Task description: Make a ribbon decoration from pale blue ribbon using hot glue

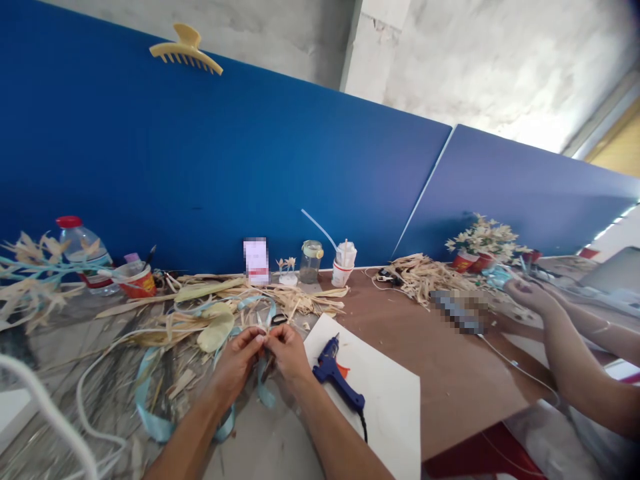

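Blue partition panels (225, 153) stand behind a long worktop (440, 373), with bare, rough concrete above and a yellow claw clip (186, 50) gripping the top edge, probably hung there to be out of the way. At the centre, the wearer's left hand (243, 350) and right hand (287, 347) meet just above the surface. On each hand, thumb and index finger are pinched, the tips almost touching, around a small pale piece (265, 331); its details are too small to tell. Such a close two-sided hold likely steadies something light. Light-blue ribbon (156, 427) loops around and below the hands, among dry husk strips (220, 288) spread to the left and behind, within easy reach. Just right of the right forearm, a blue glue gun (331, 373) lies on its side on a white board (395, 407), nozzle pointing away, perhaps to keep glue off the worktop. Along the panel, a phone (257, 257) stands upright, its screen facing the wearer, near a glass jar (311, 268) and a white cup (343, 273). At far right, a co-worker's arms (565, 347) reach toward pale flowers (487, 237) in red pots.
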{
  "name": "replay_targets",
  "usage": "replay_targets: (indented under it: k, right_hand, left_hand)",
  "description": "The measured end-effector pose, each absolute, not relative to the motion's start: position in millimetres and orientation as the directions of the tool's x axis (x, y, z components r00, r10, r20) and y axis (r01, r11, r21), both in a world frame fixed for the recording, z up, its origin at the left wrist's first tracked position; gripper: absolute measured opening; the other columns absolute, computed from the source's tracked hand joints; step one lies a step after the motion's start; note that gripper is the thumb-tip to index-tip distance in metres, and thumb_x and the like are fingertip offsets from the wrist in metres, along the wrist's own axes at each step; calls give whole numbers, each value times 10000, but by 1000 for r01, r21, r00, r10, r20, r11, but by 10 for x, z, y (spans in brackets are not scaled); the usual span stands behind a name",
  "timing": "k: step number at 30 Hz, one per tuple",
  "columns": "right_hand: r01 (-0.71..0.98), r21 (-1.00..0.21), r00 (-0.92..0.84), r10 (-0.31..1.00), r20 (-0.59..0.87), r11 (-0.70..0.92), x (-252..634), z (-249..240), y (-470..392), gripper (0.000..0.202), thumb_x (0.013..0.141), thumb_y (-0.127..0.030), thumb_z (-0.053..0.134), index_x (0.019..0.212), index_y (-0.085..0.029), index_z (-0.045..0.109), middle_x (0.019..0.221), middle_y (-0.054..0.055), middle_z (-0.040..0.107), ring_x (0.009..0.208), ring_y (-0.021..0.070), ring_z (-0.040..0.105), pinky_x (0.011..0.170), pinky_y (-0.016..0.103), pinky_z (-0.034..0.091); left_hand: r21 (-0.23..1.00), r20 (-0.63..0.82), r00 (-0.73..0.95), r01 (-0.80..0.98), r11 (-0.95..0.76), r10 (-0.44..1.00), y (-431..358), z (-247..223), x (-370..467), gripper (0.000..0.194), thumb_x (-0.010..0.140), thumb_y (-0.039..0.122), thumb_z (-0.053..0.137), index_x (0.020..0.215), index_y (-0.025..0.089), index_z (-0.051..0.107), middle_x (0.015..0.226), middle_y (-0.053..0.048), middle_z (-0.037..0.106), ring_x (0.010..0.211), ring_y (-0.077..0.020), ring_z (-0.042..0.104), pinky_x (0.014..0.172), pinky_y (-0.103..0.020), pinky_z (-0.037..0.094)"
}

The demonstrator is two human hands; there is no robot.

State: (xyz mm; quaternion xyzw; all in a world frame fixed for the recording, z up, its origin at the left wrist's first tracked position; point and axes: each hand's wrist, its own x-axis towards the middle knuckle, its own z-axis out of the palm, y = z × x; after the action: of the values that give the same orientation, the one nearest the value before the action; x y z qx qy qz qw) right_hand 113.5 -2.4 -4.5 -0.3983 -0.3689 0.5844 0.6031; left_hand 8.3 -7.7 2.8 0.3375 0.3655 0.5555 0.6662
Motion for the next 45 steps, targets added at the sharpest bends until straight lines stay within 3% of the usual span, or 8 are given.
replay_targets:
  k: [11, 21, 28, 31, 35, 39, 41, 45]
  right_hand:
    - [-447, -892, -34, 998, -47, -57, 1149, -70, -9, 150, 590, -265, 704, 586, -165, 593, 473, -24, 597, 443, 83, 490, 482, 201, 329]
    - [-416, -908, -34, 999, -42, -53, 1143, -51, -11, 185, 568, -305, 739, 572, -162, 623, 476, -30, 585, 438, 74, 449, 467, 206, 313]
    - [-303, -953, 59, 998, 0, 18, 1143, -107, -6, 226, 590, -269, 742, 509, -181, 551, 485, -41, 558, 479, 88, 471, 517, 218, 358]
    - [-305, -952, -11, 1000, -16, -19, 1194, -83, -6, 175, 586, -238, 722, 533, -179, 566, 485, -38, 569, 476, 92, 476, 522, 223, 356]
    - [-452, -888, -68, 996, -63, -87, 1326, 2, 10, 136, 571, -231, 712, 676, -165, 654, 497, -51, 559, 456, 78, 441, 493, 206, 326]
    - [-550, -833, -68, 997, -25, -58, 1393, 52, 27, 229, 628, -368, 702, 713, -159, 665, 532, -47, 549, 451, 68, 425, 486, 204, 318]
    - [-478, -878, -65, 998, -13, -42, 1377, 43, 32, 251, 639, -409, 699, 656, -164, 644, 514, -48, 541, 445, 68, 414, 481, 208, 310]
    - [-295, -956, 14, 1000, 2, 6, 1317, 0, 38, 207, 628, -341, 707, 558, -174, 605, 453, -61, 511, 435, 70, 392, 473, 214, 292]
  left_hand:
    - [796, -150, 130, -572, 198, 980, -71, 6, 64, 306, 542, 275, 855, 783, 154, 710, 636, 5, 654, 545, -87, 521, 554, -202, 420]
    - [815, -139, 106, -552, 174, 985, -58, 13, 68, 300, 528, 243, 852, 786, 151, 731, 669, -9, 695, 569, -100, 547, 589, -224, 441]
    - [812, -162, 116, -549, 199, 980, -55, 39, 62, 268, 481, 232, 869, 667, 150, 694, 641, -1, 680, 579, -107, 555, 589, -221, 442]
    - [821, -150, 132, -536, 198, 980, -57, 36, 54, 266, 503, 265, 862, 660, 144, 685, 600, 15, 635, 564, -94, 525, 578, -208, 432]
    - [876, -118, 122, -454, 161, 986, -63, 20, 45, 277, 589, 355, 812, 701, 138, 682, 614, 17, 607, 489, -64, 446, 500, -195, 380]
    - [941, -84, 162, -313, 131, 983, -67, 12, 51, 305, 636, 428, 767, 700, 149, 662, 589, 24, 590, 410, -36, 320, 394, -186, 221]
    - [955, -66, 194, -272, 118, 979, -68, 10, 57, 310, 641, 441, 761, 676, 154, 650, 558, 33, 559, 419, -45, 327, 397, -191, 198]
    - [973, -65, 205, -205, 108, 977, -63, -10, 55, 324, 661, 464, 737, 631, 163, 619, 530, 47, 518, 420, -54, 313, 410, -201, 184]
